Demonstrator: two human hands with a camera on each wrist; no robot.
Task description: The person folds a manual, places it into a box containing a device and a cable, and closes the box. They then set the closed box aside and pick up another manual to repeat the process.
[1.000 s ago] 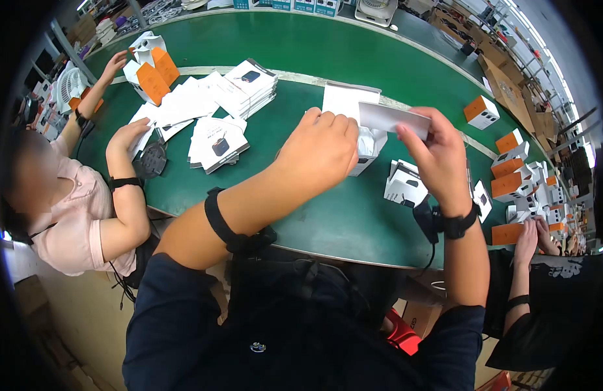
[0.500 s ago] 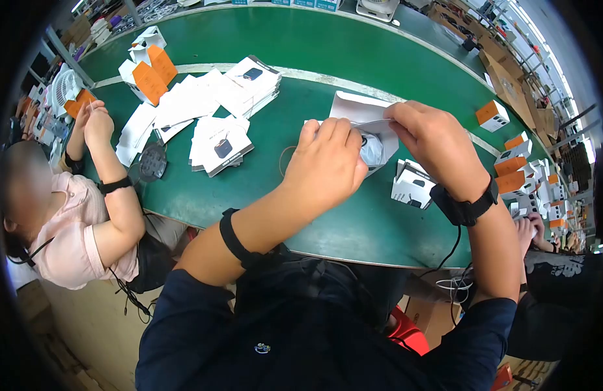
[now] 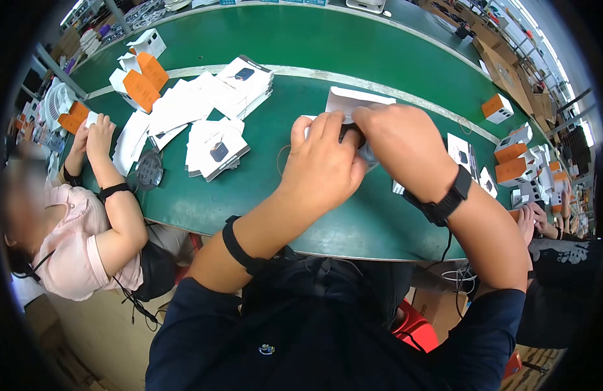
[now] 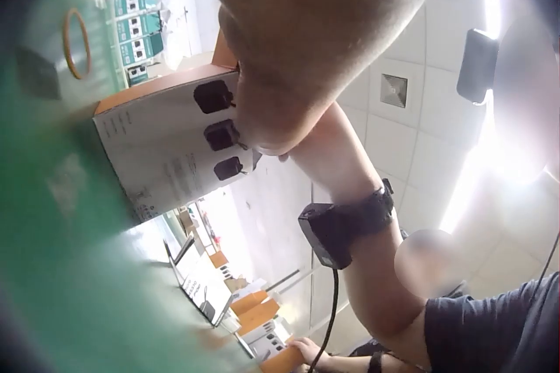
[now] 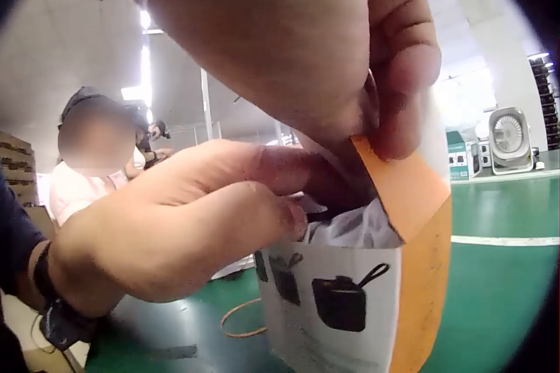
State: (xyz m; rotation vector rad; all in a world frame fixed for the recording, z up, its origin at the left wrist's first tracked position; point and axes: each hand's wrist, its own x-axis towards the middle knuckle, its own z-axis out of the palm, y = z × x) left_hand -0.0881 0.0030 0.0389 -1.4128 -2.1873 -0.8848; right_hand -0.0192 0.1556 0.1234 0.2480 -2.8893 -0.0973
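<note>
A white box with orange sides (image 4: 166,141) stands open on the green table, a clear-wrapped item (image 5: 354,229) inside. My left hand (image 3: 324,159) grips the box's near side, its fingers bent over the rim; in the right wrist view the left hand (image 5: 184,224) has its index finger inside the opening, beside something dark. Over the box is my right hand (image 3: 406,150). One fingertip of the right hand (image 5: 297,41) touches the orange flap (image 5: 407,189), and its other fingertips are partly hidden.
Left of the box lie stacks of printed white cards (image 3: 217,146) and white sheets (image 3: 178,111). A round dark object (image 3: 148,171) is near a seated person (image 3: 80,234). Orange-and-white boxes (image 3: 513,169) stand at the right. A rubber band (image 5: 243,319) lies beside the box.
My right hand has moved left and down to the box's opening. The pale flat piece it held is no longer visible. My left hand stays at the box. The neighbour's hands have drawn together.
</note>
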